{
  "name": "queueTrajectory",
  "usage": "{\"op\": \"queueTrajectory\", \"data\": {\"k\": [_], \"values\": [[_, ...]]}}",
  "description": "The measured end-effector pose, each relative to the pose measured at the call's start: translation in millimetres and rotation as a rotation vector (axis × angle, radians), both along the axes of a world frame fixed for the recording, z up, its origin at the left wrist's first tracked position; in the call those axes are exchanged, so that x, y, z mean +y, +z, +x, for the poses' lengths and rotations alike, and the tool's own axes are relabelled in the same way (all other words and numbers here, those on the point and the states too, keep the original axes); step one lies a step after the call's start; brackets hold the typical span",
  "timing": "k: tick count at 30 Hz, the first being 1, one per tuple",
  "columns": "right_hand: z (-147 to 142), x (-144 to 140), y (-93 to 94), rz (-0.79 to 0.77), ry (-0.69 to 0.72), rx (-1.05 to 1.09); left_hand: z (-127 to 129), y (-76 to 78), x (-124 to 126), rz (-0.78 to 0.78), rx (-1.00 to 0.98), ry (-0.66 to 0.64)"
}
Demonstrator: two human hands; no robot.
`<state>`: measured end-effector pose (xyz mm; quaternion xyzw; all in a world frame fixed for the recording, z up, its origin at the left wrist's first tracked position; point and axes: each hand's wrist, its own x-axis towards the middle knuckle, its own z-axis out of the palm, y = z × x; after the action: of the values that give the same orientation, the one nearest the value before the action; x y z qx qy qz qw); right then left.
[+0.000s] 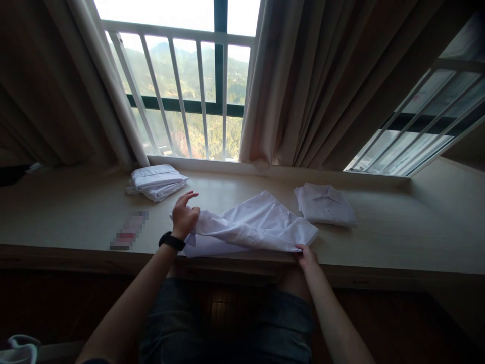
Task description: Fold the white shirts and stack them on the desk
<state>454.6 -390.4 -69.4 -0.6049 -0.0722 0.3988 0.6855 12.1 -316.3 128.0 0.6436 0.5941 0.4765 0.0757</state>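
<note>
Bright light comes in through a window (182,76) with bars, and under it is a long pale table (231,187). On the table, close to its front edge, lies a loose white cloth (261,227) that looks like a shirt, all bumpy and not flat. At the back on the left is a neat white pile (159,181), and on the right is a folded white shirt (326,205) with its collar up top. It looks like the step now is turning and straightening the loose cloth. I think the next move needs both sides pulled gently so the bumps go flat and the edges line up. The right hand (306,257) pinches the cloth at its front right corner, with the thumb on top. The left hand (185,216) is at the other end, touching the cloth, with one finger sticking out; I can't tell if its other fingers hold on. So most of the cloth lies between the two hands.
</note>
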Motion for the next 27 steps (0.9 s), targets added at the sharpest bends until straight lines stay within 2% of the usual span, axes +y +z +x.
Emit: {"op": "queueTrajectory", "data": {"k": [4,6,7,9,13,15,17,18,20,23,27], "values": [[-39,-2,-7.1,-0.023,-0.075,0.104,-3,35.9,40,0.163,0.150,-0.086],[-56,-6,-9.8,0.000,-0.066,0.140,-9,41.6,47,0.183,0.211,-0.085],[-62,-9,-10.5,0.019,-0.053,0.163,-15,38.7,47,0.162,0.250,-0.076],[-67,-15,-10.8,0.058,-0.021,0.211,-32,20.7,43,0.065,0.333,-0.041],[-52,-20,-5.2,0.064,0.006,0.203,-86,-42.1,28,-0.284,0.460,0.102],[-33,-16,0.0,0.010,-0.032,0.029,-111,-70.2,24,-0.489,0.475,0.178],[-9,-9,4.6,-0.094,-0.096,-0.261,-130,-89.3,22,-0.615,0.470,0.196],[4,-6,6.0,-0.156,-0.099,-0.407,-136,-95.7,22,-0.650,0.467,0.187],[28,-1,5.4,-0.260,0.001,-0.622,-143,-103.8,21,-0.684,0.465,0.169],[54,-4,-3.9,-0.323,0.184,-0.737,-145,-110.6,15,-0.700,0.482,0.177],[70,-27,-18.3,-0.414,0.168,-0.879,-139,-113.1,0,-0.707,0.543,0.178]]}}
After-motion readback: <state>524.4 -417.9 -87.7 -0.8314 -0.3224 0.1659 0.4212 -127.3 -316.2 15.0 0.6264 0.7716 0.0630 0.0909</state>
